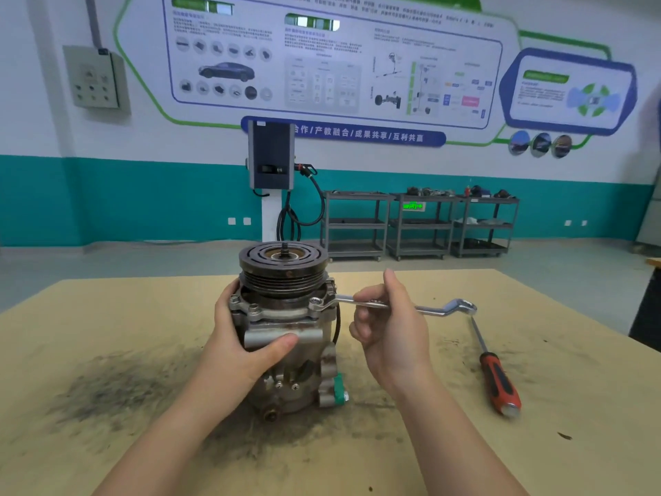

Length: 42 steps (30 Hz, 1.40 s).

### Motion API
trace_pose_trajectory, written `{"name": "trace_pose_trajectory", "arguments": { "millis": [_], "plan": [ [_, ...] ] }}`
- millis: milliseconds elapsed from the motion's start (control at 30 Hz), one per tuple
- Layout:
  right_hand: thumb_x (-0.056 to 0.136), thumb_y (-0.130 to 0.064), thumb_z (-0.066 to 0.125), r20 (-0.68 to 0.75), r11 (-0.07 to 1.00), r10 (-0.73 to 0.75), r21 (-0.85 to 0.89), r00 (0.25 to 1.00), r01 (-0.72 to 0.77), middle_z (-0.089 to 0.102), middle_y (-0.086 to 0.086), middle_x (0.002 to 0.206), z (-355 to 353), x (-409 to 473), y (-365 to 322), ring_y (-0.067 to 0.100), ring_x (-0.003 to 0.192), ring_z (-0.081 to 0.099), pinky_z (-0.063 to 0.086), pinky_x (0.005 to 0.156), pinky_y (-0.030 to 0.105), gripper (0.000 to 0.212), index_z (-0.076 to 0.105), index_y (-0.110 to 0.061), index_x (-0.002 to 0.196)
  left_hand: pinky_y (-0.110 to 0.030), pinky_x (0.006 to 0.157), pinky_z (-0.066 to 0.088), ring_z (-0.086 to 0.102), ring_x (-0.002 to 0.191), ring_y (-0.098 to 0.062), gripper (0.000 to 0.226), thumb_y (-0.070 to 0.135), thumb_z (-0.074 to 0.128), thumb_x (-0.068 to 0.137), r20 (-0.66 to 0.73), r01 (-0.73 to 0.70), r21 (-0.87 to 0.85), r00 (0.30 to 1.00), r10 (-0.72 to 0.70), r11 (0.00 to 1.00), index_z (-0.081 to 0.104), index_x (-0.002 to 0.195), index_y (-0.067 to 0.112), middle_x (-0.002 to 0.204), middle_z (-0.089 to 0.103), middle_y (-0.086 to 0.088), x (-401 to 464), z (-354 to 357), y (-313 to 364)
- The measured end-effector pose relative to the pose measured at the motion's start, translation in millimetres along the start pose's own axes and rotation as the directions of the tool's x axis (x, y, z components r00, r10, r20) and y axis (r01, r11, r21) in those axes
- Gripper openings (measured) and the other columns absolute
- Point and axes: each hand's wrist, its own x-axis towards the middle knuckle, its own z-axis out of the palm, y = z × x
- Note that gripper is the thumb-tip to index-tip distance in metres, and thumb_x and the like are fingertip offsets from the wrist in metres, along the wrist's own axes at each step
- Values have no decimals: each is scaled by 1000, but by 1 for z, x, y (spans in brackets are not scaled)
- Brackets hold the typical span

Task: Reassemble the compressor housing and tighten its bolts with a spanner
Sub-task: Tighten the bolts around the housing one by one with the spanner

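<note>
Head view: left hand (246,347) grips upright grey metal compressor housing (286,338) at table centre; right hand (388,327) holds chrome ring spanner (393,305) on right-side flange bolt (315,301). Risk: ring slips off bolt, housing tips under torque.

- The compressor (286,327) stands upright mid-table, blocking passage across the table's (107,316) middle.
- The spanner (393,305) juts level from the compressor's flange toward the right edge, barring the air there.
- A screwdriver (495,374) lies beneath the spanner's free end, near the right edge.
- Bare table runs along the left edge and far corners.
</note>
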Motion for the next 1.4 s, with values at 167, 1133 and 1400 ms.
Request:
{"name": "trace_pose_trajectory", "arguments": {
  "millis": [167,1133,1400],
  "plan": [
    [89,-42,50,-48,947,-276,-182,960,263,48,-2,48,0,-13,12,12,48,44,36,51,25,46,70,-16,56,-9,79,40,56,102,19,87,64,76,46,-44,-17,27,999,18,999,22,112,81,115,52,42,1,0,-3],
    [98,-9,42,4,973,-208,98,978,207,49,6,50,6,-17,-7,16,42,41,36,43,23,44,66,-14,61,-7,77,40,55,103,22,110,63,75,46,-22,-7,-8,1000,7,1000,19,139,55,122,51,37,-3,3,1],
    [94,-10,43,32,987,20,159,999,-24,41,5,48,0,-6,-13,15,38,32,26,40,22,36,62,-9,63,-4,70,43,54,102,23,105,66,75,46,-11,7,1,1000,-7,1000,17,134,60,120,51,38,-3,1,1]
  ]
}}
